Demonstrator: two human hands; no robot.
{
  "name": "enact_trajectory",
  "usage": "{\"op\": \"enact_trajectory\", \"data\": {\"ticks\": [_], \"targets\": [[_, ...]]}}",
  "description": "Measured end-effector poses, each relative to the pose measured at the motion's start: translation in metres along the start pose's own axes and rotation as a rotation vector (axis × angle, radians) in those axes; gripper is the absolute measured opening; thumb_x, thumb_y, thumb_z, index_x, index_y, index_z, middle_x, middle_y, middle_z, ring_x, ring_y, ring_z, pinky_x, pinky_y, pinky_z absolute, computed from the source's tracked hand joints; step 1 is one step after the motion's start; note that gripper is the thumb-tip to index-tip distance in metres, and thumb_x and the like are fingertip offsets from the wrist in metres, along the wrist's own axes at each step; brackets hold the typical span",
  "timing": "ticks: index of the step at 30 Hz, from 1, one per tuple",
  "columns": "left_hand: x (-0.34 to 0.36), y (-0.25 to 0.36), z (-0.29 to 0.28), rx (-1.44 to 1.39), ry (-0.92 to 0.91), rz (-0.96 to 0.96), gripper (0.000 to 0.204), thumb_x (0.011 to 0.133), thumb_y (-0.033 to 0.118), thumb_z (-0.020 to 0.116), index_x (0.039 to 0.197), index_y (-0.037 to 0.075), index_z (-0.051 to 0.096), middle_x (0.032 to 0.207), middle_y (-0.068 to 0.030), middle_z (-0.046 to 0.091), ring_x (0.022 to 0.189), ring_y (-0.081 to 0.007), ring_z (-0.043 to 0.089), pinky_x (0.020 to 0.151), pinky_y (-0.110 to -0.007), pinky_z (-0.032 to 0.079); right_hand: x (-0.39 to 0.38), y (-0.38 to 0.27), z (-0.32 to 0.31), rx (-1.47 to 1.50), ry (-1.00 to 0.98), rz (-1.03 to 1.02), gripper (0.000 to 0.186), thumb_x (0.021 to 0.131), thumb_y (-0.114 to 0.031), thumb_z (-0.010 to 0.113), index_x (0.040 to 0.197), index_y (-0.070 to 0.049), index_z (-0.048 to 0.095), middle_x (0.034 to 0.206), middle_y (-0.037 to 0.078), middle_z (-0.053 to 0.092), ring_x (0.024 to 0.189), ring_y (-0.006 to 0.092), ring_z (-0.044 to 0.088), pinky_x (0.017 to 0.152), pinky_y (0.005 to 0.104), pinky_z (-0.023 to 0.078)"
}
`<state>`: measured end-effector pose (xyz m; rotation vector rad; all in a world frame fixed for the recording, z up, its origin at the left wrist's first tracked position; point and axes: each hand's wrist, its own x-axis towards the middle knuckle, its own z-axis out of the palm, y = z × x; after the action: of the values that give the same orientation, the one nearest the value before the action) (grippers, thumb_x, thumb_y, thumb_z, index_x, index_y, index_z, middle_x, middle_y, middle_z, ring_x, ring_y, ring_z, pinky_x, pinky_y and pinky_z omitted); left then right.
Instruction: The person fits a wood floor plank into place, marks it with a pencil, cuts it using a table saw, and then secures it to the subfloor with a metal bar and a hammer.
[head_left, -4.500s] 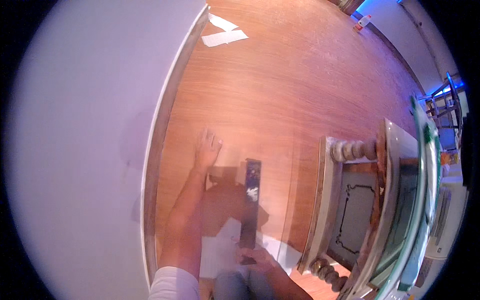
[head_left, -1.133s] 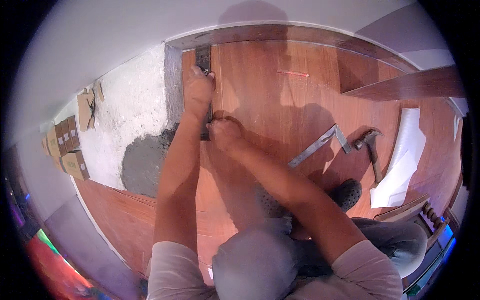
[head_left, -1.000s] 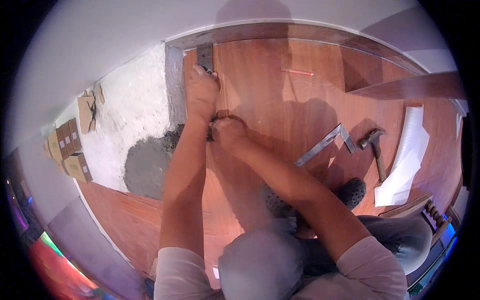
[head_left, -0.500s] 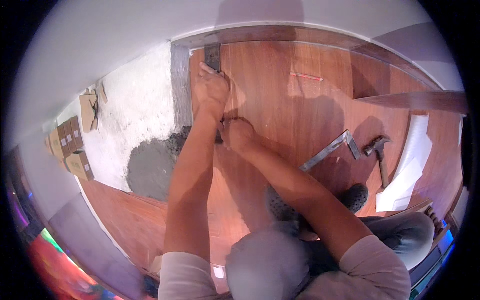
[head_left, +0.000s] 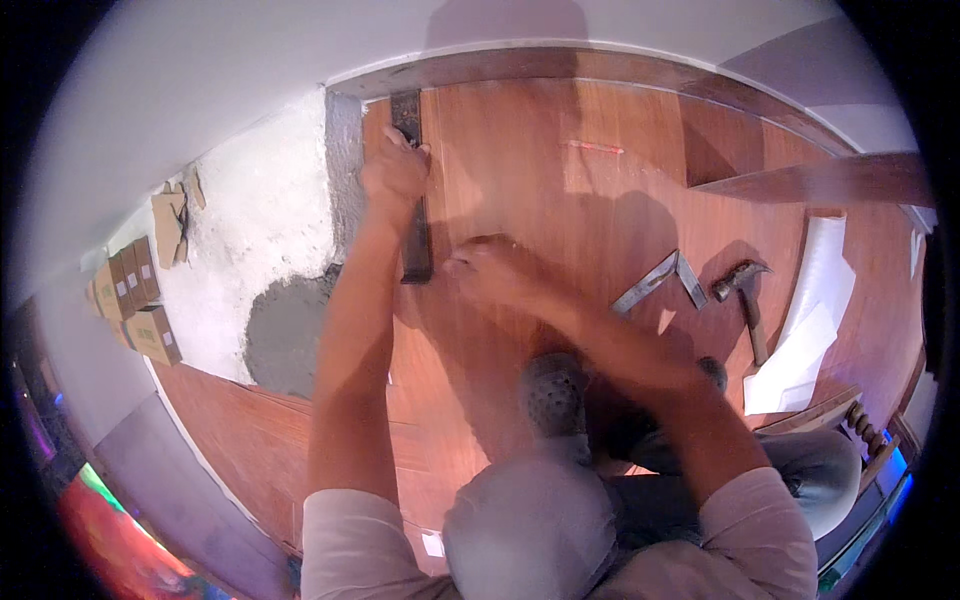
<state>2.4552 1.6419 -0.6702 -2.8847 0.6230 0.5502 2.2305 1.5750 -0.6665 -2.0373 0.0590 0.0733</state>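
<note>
A long, dark, flat bar (head_left: 416,240) lies on reddish-brown wood flooring, running from near the far wall toward me. My left hand (head_left: 394,178) is closed over its far half, fingers and thumb at its edges, hiding that part. To the right of the bar's near end is my right hand (head_left: 488,272), apart from it. Its fingers look bunched together, but they are slightly blurred, and anything inside them is hidden. A red pencil-like stick (head_left: 596,147) rests on the boards farther right.
Left of the flooring is a whitish bare floor area (head_left: 265,200) with a grey mortar patch (head_left: 288,335). Brown boxes (head_left: 150,333) and torn cardboard (head_left: 170,228) lie beyond. On my right are a metal square (head_left: 648,283), a claw hammer (head_left: 750,315) and white sheeting (head_left: 808,345).
My right hand has drawn back to the right from the bar, uncovering its near end. The left hand stays on the bar. The whole view has shifted slightly.
</note>
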Motion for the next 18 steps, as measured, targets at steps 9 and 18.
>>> {"op": "enact_trajectory", "data": {"ticks": [9, 18], "targets": [[0.026, 0.011, -0.023, -0.211, 0.074, -0.025, 0.104, 0.073, 0.06, 0.087, 0.144, -0.003, 0.045, 0.146, -0.0261, 0.053, 0.137, -0.0339, 0.055, 0.108, -0.044, 0.05, -0.255, 0.08, -0.234, -0.599, -0.109, 0.503, 0.022, 0.102, -0.03, 0.061, 0.099, -0.01, 0.07, 0.093, 0.016, 0.072, 0.087, 0.0388, 0.071, 0.077, 0.0504, 0.055], [0.053, 0.006, -0.01, -0.177, 0.141, 0.04, 0.101, 0.066, 0.05, 0.094, 0.134, -0.012, 0.052, 0.138, -0.0312, 0.059, 0.131, -0.039, 0.059, 0.109, -0.043, 0.05, -0.386, 0.135, -0.274, -0.713, 0.006, 0.779, 0.048, 0.089, -0.02, 0.074, 0.125, 0.003, 0.051, 0.114, 0.027, 0.064, 0.11, 0.0497, 0.062, 0.092, 0.0516, 0.052]]}}
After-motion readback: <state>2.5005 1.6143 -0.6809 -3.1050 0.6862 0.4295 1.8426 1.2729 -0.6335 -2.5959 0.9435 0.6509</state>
